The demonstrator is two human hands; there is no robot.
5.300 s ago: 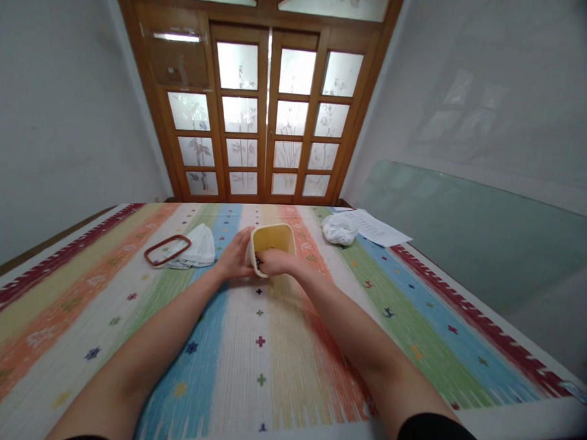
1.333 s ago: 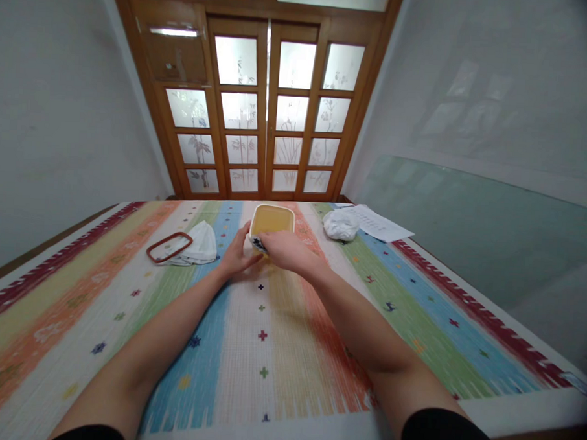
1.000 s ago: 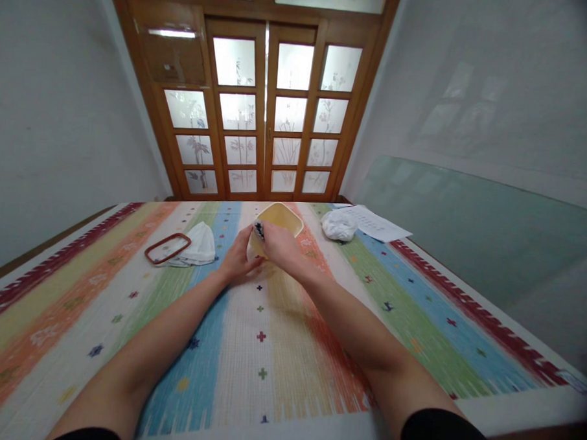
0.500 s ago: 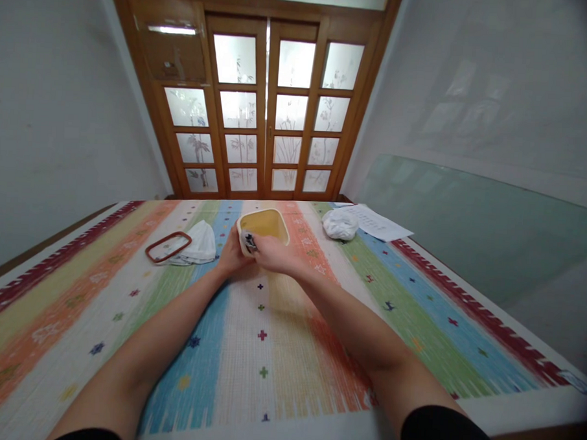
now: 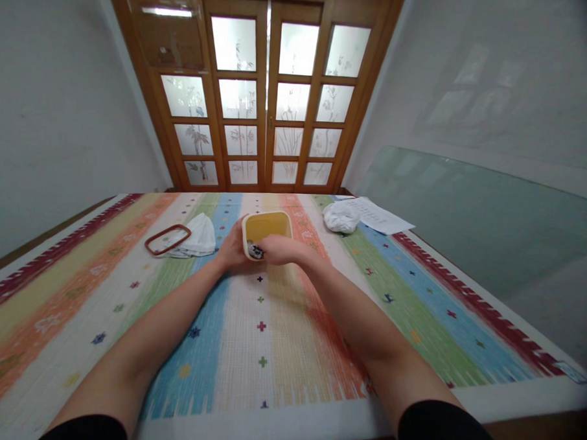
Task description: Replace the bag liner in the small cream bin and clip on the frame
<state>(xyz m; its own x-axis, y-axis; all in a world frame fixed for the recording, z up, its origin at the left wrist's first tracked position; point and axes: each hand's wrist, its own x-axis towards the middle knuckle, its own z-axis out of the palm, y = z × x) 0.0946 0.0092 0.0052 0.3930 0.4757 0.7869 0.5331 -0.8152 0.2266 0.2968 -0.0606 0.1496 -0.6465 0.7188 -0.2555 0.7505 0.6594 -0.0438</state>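
Note:
A yellow plastic bin (image 5: pixel 268 225) with a pale rim stands tilted toward me in the middle of the table. My left hand (image 5: pixel 232 248) grips its left side, with the fingers partly hidden behind the wall. At the bin's near edge, my right hand (image 5: pixel 278 249) is closed on a crumpled cloth (image 5: pixel 256 250), white or grey with dark print, pressed against the inside of the rim. The right fingertips are partly hidden. Left of the bin lie a reddish-brown rounded frame (image 5: pixel 168 240) and a white plastic bag (image 5: pixel 199 236), the frame touching the bag.
On the right, a bunched white bag (image 5: pixel 341 217) rests beside printed paper sheets (image 5: pixel 382 217). A striped tablecloth (image 5: pixel 239 347) covers the table. Wooden doors with glass panes (image 5: pixel 267 102) stand beyond it, and a greenish panel (image 5: pixel 468 221) leans along the right wall.
My right hand has moved slightly right and along the near rim with the cloth. The bin has turned a little, and the camera view has shifted slightly.

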